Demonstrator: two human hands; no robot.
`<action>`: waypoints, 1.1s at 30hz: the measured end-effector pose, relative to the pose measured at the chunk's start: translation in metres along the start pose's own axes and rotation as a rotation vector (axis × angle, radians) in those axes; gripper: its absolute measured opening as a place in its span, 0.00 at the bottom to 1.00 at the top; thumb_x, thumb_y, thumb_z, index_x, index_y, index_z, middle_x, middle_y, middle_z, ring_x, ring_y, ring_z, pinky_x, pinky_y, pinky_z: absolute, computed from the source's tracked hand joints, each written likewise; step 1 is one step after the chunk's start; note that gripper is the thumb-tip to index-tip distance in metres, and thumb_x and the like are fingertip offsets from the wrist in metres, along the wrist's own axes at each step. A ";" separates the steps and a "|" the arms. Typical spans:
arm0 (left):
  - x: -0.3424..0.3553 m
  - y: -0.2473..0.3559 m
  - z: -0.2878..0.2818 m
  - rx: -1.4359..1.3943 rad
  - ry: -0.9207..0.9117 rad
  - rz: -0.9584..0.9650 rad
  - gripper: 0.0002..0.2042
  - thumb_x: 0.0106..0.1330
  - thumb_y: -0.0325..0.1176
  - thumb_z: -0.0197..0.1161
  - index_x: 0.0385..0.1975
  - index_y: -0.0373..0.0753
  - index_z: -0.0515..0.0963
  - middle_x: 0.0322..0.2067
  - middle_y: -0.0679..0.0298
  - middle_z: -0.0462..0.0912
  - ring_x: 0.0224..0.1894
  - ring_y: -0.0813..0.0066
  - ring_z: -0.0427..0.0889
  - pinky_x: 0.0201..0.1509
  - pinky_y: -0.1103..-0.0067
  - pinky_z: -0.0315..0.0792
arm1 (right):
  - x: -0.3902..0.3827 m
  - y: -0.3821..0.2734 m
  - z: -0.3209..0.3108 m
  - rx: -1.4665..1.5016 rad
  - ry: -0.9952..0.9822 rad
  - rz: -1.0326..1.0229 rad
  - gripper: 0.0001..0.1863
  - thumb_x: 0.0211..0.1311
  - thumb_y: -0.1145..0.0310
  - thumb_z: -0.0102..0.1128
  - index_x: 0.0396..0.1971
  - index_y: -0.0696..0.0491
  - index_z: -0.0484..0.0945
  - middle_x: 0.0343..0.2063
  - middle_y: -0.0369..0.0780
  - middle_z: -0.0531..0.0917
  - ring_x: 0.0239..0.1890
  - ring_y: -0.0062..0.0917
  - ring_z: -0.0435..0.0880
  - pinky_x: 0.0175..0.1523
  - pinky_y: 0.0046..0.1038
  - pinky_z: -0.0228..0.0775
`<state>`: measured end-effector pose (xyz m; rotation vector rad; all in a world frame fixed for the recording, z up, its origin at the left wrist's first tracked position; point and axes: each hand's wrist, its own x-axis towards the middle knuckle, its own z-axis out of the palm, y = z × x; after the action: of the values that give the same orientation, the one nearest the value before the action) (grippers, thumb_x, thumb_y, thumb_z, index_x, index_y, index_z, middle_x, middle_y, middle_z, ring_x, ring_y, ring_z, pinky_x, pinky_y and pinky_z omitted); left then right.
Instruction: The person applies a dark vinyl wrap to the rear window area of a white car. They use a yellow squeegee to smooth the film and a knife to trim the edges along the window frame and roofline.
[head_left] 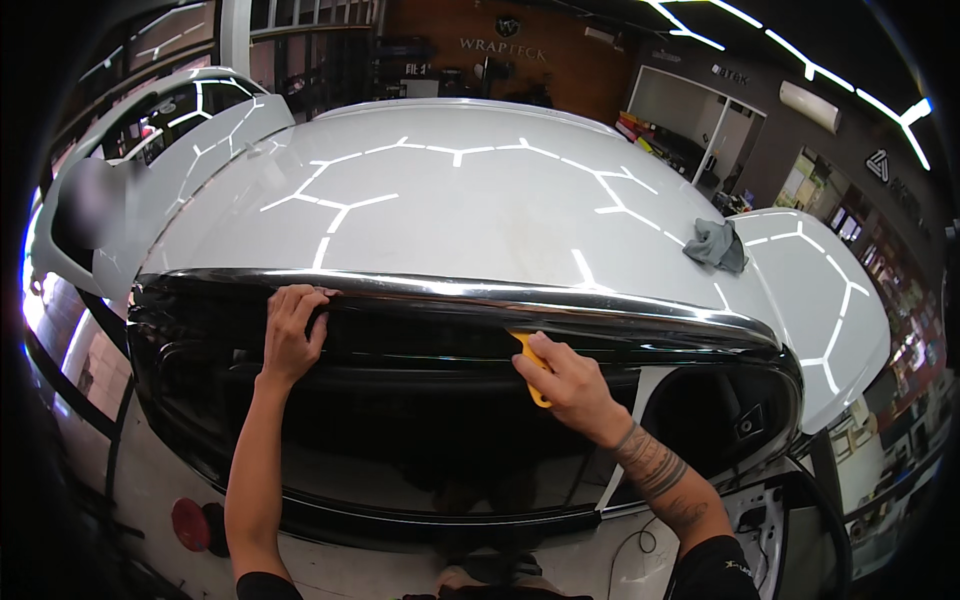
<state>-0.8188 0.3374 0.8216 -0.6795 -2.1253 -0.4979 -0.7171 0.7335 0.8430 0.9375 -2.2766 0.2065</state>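
Right hand [575, 388] grips yellow tool [522, 345] (near trim edge [480, 292]).

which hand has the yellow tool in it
The right hand: its fingers are wrapped around the yellow tool. The left hand shows no tool, its fingertips at the shiny trim along the roof edge.
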 end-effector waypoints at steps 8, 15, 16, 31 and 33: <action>-0.005 -0.019 -0.009 0.020 -0.011 0.018 0.09 0.53 0.21 0.66 0.33 0.38 0.76 0.37 0.63 0.77 0.45 0.60 0.75 0.51 0.68 0.65 | 0.014 -0.008 0.012 -0.039 -0.005 -0.034 0.17 0.56 0.73 0.63 0.46 0.56 0.77 0.45 0.52 0.80 0.48 0.44 0.85 0.46 0.32 0.83; 0.003 -0.031 -0.006 -0.028 -0.016 0.024 0.10 0.51 0.23 0.68 0.32 0.38 0.75 0.44 0.58 0.77 0.48 0.57 0.75 0.52 0.67 0.66 | 0.025 -0.008 0.025 -0.133 -0.021 -0.179 0.18 0.55 0.72 0.64 0.48 0.55 0.77 0.44 0.50 0.80 0.46 0.41 0.85 0.44 0.30 0.82; 0.006 -0.033 -0.006 0.018 0.001 0.050 0.11 0.50 0.24 0.67 0.32 0.38 0.75 0.47 0.57 0.77 0.51 0.55 0.75 0.54 0.66 0.66 | 0.024 -0.011 0.025 -0.119 -0.030 -0.154 0.18 0.56 0.71 0.63 0.48 0.55 0.77 0.45 0.50 0.79 0.46 0.40 0.85 0.43 0.31 0.82; 0.001 -0.062 0.006 -0.052 0.107 0.201 0.08 0.42 0.25 0.58 0.22 0.37 0.67 0.58 0.47 0.78 0.63 0.45 0.73 0.68 0.53 0.62 | 0.046 -0.010 0.033 -0.040 0.032 -0.298 0.17 0.55 0.71 0.61 0.47 0.55 0.76 0.43 0.50 0.80 0.44 0.40 0.84 0.45 0.30 0.81; 0.000 -0.060 0.005 -0.049 0.105 0.202 0.07 0.42 0.25 0.57 0.21 0.37 0.67 0.55 0.48 0.78 0.63 0.46 0.73 0.68 0.52 0.62 | 0.057 -0.018 0.037 -0.056 -0.040 -0.238 0.18 0.54 0.71 0.62 0.46 0.57 0.76 0.42 0.51 0.80 0.43 0.39 0.84 0.46 0.30 0.81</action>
<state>-0.8593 0.2933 0.8125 -0.8663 -1.9280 -0.4651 -0.7538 0.6738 0.8486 1.1813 -2.1712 0.0203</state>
